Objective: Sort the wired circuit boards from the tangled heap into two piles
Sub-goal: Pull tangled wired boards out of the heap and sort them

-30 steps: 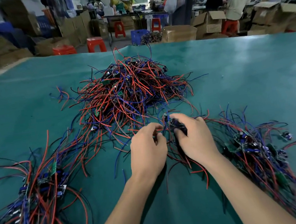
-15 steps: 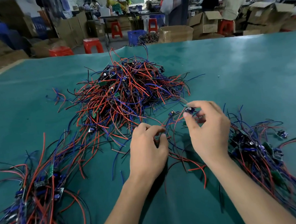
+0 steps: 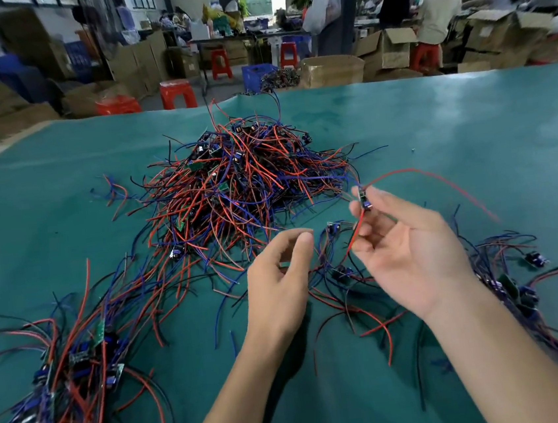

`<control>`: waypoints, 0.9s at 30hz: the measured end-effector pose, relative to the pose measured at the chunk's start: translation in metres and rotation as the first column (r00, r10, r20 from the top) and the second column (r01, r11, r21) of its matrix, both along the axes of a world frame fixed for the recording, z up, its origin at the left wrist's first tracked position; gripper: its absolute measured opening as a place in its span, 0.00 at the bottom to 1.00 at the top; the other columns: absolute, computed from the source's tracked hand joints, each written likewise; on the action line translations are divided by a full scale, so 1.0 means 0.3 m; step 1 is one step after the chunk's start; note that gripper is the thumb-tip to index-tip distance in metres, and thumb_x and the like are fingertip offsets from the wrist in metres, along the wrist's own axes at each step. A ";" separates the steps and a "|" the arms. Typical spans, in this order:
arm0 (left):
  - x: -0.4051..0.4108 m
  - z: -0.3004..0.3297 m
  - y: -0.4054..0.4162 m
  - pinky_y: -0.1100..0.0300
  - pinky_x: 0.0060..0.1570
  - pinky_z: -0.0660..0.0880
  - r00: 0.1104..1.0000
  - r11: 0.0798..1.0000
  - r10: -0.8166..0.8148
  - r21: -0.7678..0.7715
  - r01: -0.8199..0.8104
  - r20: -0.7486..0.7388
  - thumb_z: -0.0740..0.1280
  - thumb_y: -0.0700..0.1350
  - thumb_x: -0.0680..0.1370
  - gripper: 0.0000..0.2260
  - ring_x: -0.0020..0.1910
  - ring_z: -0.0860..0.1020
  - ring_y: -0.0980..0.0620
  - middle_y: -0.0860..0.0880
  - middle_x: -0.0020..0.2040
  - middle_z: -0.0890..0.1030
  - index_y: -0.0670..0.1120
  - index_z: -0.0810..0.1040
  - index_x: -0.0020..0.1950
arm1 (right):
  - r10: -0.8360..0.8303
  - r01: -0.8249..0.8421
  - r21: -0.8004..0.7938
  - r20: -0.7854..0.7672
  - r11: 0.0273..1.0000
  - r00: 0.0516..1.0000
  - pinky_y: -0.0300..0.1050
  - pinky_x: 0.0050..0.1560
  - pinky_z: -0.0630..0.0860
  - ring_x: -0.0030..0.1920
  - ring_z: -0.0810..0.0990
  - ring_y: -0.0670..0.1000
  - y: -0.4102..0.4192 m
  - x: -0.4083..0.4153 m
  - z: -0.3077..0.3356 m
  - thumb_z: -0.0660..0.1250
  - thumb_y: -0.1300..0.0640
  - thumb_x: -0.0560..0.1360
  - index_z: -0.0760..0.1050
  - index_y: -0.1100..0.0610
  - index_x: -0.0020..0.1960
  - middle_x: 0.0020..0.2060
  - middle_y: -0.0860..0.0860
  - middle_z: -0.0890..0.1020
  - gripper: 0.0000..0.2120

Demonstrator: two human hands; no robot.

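Big green tabletop (image 3: 470,143) takes up most of the view; cardboard boxes (image 3: 388,48) and red stools (image 3: 177,92) sit past its far edge, with a few people standing further back. In the middle toward the far side sits the tangled heap (image 3: 240,184), a mound of red, blue and black wires with little boards poking out; down at the near left corner lies the left pile (image 3: 70,364), wires all running roughly one way, several small green boards in it; over at the near right edge is the right pile (image 3: 516,286), partly hidden behind the forearm. A few loose boards lie between the hands, just in front of the heap. The right hand (image 3: 410,259) is lifted off the surface, palm turned up; its thumb and fingertips pinch one small circuit board (image 3: 364,200), red wire arcing off to the right. The left hand (image 3: 278,280) is curled with thumb and forefinger nearly closed; there's something small and green inside, can't tell what.
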State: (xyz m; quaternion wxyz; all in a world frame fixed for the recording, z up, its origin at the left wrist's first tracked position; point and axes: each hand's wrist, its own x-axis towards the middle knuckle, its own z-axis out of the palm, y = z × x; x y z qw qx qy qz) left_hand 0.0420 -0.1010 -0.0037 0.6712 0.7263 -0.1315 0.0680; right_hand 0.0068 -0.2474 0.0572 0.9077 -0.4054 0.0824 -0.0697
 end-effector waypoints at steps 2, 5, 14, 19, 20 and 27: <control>-0.002 -0.003 -0.005 0.58 0.51 0.77 0.993 0.993 -0.120 -0.011 0.120 0.003 0.62 0.56 0.79 0.14 0.48 0.81 0.51 0.51 0.47 0.85 0.50 0.83 0.52 | 0.003 -0.005 0.095 0.023 0.995 1.000 0.35 0.29 0.69 0.30 0.73 0.45 0.002 -0.001 0.008 0.72 0.58 0.67 0.82 0.56 0.41 0.36 0.53 0.84 0.04; -0.001 -0.017 -0.012 0.52 0.51 0.78 0.984 0.979 -0.176 0.107 0.174 0.008 0.63 0.54 0.79 0.15 0.44 0.81 0.51 0.47 0.44 0.85 0.45 0.83 0.49 | 0.012 -0.054 0.237 0.174 0.970 0.985 0.33 0.29 0.70 0.29 0.74 0.43 -0.044 -0.015 0.038 0.74 0.55 0.67 0.81 0.56 0.36 0.35 0.50 0.84 0.05; 0.007 -0.016 -0.019 0.57 0.48 0.75 0.978 0.980 -0.201 -0.017 0.200 -0.048 0.64 0.51 0.77 0.13 0.43 0.80 0.56 0.47 0.44 0.85 0.46 0.84 0.49 | 0.138 -0.134 -0.073 0.054 0.988 0.989 0.34 0.26 0.70 0.29 0.75 0.45 -0.015 0.003 -0.002 0.74 0.56 0.68 0.81 0.56 0.43 0.36 0.54 0.85 0.05; 0.008 -0.009 -0.007 0.54 0.42 0.77 0.892 0.890 -0.417 -0.278 0.362 -0.174 0.61 0.54 0.80 0.19 0.44 0.82 0.45 0.39 0.46 0.85 0.41 0.83 0.53 | -0.110 0.063 -0.431 -0.087 0.900 0.990 0.42 0.32 0.63 0.31 0.73 0.50 0.074 0.047 -0.136 0.74 0.64 0.73 0.85 0.56 0.35 0.34 0.55 0.81 0.09; 0.004 -0.009 -0.005 0.57 0.38 0.77 0.894 0.896 -0.418 -0.239 0.375 -0.164 0.62 0.53 0.80 0.17 0.42 0.82 0.45 0.39 0.45 0.85 0.41 0.82 0.53 | -0.153 0.102 -0.497 -0.063 0.862 0.986 0.40 0.31 0.62 0.31 0.73 0.50 0.071 0.050 -0.145 0.74 0.63 0.74 0.85 0.56 0.36 0.34 0.54 0.80 0.08; 0.013 -0.028 0.003 0.67 0.22 0.61 0.943 0.961 -0.274 -0.090 0.261 -0.188 0.67 0.44 0.81 0.09 0.24 0.67 0.56 0.49 0.30 0.78 0.41 0.81 0.43 | -0.236 0.203 -0.709 0.053 0.676 0.970 0.42 0.34 0.65 0.27 0.69 0.45 0.046 0.075 -0.187 0.75 0.52 0.72 0.86 0.53 0.40 0.23 0.42 0.75 0.05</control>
